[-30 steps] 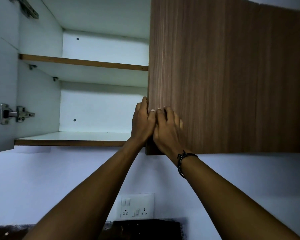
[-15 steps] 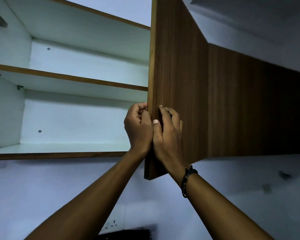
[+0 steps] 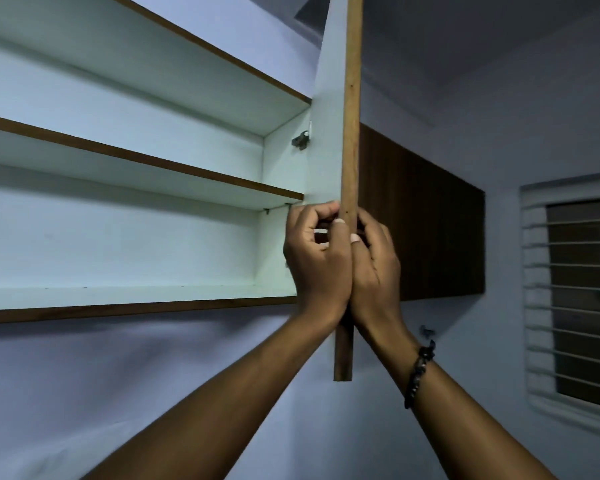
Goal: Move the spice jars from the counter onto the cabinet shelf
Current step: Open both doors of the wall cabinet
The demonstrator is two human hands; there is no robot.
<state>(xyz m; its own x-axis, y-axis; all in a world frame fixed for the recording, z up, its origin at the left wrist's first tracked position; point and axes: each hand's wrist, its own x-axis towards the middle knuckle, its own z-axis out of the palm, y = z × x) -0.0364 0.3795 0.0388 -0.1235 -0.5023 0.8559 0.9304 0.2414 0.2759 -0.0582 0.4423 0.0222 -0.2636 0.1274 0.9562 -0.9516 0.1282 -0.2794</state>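
The wall cabinet stands open, its white bottom shelf (image 3: 125, 294) and middle shelf (image 3: 136, 168) bare. Its brown wooden door (image 3: 350, 109) is swung out edge-on toward me. My left hand (image 3: 314, 261) grips the door's edge from the inner side, fingers curled round it. My right hand (image 3: 374, 268), with a dark bracelet on the wrist, grips the same edge from the outer side. Both hands sit side by side near the door's lower end. No spice jars or counter are in view.
A second brown cabinet door (image 3: 426, 223) to the right is closed. A window with horizontal bars (image 3: 579, 299) is at the far right. A metal hinge (image 3: 301, 140) shows inside the cabinet. Pale wall lies below the cabinet.
The right-hand cabinet door has swung from shut to fully edge-on, pulled open by both hands. My view has turned up and right, losing the wall socket below.
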